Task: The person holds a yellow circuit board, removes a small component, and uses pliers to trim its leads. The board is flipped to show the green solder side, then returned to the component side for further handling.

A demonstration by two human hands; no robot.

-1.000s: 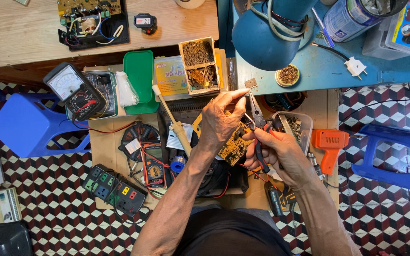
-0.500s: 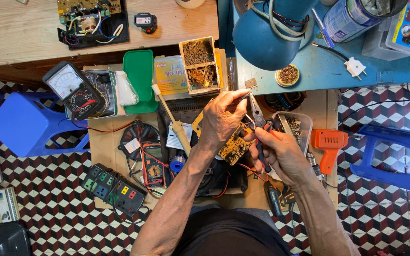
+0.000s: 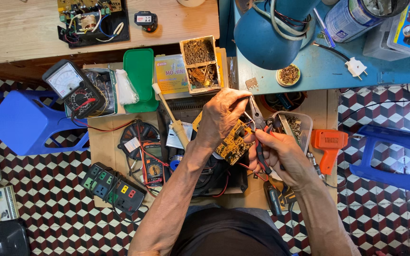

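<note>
Both hands hold circuit board between them.

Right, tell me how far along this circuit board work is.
Looks mid-job. Already laid out: the analog multimeter, soldering iron and orange solder gun lie within reach. In hand: the left hand holds the yellow circuit board while the right hand works red-handled pliers at its edge. Left: red wires hang loose below the board; it isn't in any housing.
</note>
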